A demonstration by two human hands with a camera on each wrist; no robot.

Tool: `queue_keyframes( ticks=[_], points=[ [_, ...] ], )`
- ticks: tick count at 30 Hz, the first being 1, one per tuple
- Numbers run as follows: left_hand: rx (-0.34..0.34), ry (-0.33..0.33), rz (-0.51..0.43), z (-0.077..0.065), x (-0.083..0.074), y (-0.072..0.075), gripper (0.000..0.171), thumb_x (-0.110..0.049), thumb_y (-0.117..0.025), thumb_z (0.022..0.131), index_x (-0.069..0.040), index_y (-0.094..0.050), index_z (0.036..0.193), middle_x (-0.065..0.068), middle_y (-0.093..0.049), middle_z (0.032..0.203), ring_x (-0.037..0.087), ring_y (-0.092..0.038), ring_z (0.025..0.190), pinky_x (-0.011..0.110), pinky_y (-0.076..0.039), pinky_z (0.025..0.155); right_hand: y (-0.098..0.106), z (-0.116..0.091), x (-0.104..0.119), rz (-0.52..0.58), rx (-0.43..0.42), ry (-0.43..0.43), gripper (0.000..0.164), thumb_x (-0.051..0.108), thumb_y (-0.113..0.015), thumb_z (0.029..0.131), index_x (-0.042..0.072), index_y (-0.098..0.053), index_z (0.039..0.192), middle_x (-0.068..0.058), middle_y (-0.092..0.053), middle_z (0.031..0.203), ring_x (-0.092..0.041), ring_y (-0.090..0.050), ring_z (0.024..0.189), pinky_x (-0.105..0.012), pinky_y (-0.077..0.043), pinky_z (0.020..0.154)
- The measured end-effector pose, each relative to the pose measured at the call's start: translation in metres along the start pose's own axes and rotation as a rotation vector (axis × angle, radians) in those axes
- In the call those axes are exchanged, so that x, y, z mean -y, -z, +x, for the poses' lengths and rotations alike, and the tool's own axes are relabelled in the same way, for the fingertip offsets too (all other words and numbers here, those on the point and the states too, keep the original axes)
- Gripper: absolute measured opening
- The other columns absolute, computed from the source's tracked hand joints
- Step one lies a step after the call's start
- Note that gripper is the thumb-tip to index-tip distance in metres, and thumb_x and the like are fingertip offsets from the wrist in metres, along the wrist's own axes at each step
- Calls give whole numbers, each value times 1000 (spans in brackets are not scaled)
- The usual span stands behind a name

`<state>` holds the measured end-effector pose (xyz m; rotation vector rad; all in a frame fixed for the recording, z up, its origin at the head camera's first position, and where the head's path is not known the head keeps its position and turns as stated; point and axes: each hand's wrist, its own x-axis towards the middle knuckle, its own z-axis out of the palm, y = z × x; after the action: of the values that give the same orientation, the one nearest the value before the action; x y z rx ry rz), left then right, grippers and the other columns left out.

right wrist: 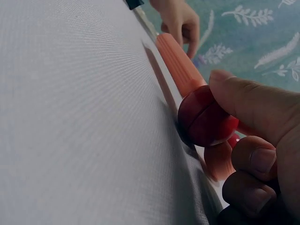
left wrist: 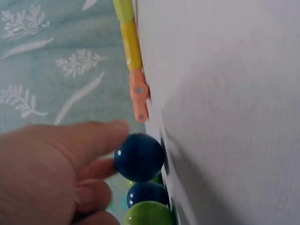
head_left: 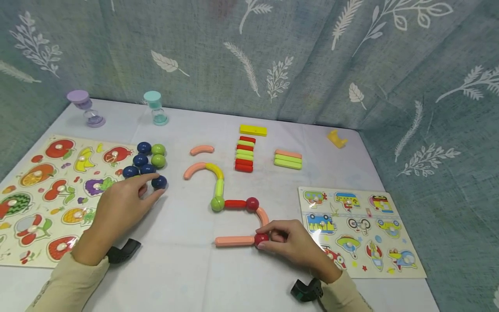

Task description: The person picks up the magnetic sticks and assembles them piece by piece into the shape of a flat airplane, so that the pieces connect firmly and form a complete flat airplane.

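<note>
Ball [right wrist: 205, 121], red, in right grip [head_left: 291, 242]

Indoor play area, leaf-print curtain [head_left: 304, 69], white-clothed table [head_left: 175, 268], puzzle boards [head_left: 363, 252]

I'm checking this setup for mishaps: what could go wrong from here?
First, the blue ball pinched by the left hand is round and smooth; it might slip and roll away.
Second, other balls sit right beside that hand, so a nudge could scatter them.
Third, the right hand holds the red ball where the straight stick meets the curved one; a tug might separate them.
</note>
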<state>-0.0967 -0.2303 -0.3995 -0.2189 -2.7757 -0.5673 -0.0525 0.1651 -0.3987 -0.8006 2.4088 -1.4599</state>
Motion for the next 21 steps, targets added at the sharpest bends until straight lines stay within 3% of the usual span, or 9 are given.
queue_keyframes(
  ticks=[10,17,21],
  points=[
    [-11,67,-4,0,8,-6,47,-35,-77,77,-15,-62,116,-1,-42,57,17,-35,47,31,-24,43,0,1,-3,21,7,-5,20,14,-75,80,12,-70,100,1,-39,60,-9,-37,55,-26,-30,51],
    [134,88,-78,0,2,-4,45,-50,-72,77,-20,-64,110,-1,-41,59,17,-37,52,31,-25,46,0,0,-3,23,2,-8,21,15,-75,80,11,-70,100,1,-39,60,-9,-37,55,-26,-30,50],
    [258,-7,-194,-3,-3,-6,38,-56,-69,76,-29,-65,101,-4,-39,56,13,-37,50,28,-28,47,0,0,-3,26,-3,-14,21,15,-75,79,11,-70,100,2,-39,60,-9,-37,55,-27,-29,50]
  ],
)
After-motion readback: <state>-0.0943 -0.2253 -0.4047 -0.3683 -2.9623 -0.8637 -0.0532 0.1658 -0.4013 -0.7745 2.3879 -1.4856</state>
